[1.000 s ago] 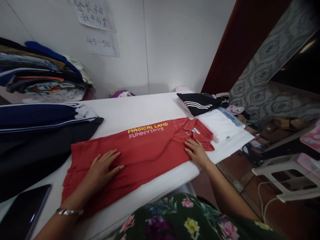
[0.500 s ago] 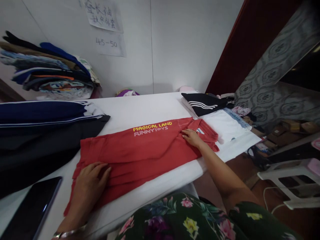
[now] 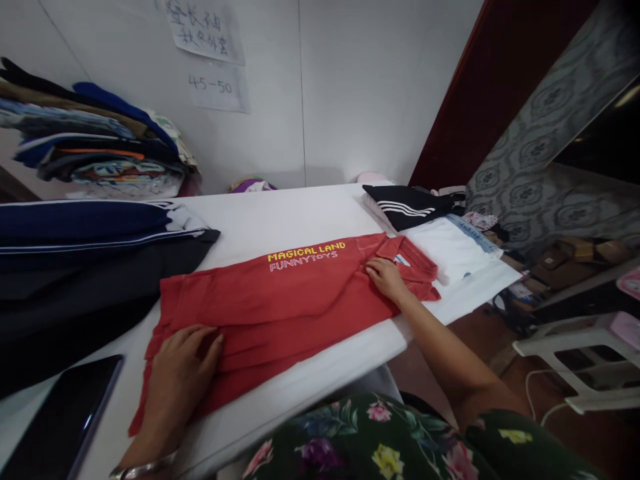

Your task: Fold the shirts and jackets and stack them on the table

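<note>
A red collared shirt point(image 3: 290, 293) lies lengthwise along the white table, its collar to the right and its hem to the left. Yellow and white lettering runs near its far edge. My left hand point(image 3: 185, 360) rests on the fabric by the hem, thumb apart from slightly bent fingers. Close to the collar, my right hand point(image 3: 386, 277) lies on the shirt front, with its fingertips side by side on the cloth. Under the left palm the fabric is hidden. Shallow creases cross the shirt between both hands.
Dark trousers point(image 3: 90, 287) lie at the left, behind a phone point(image 3: 65, 420). A tall stack of folded clothes point(image 3: 110, 133) stands at the back left. Black striped clothing point(image 3: 405, 207) and a white garment point(image 3: 450, 250) are at the table's right end. A white stool point(image 3: 560, 353) stands beyond.
Both hands keep almost the same places on the red shirt. The view has shifted very slightly.
</note>
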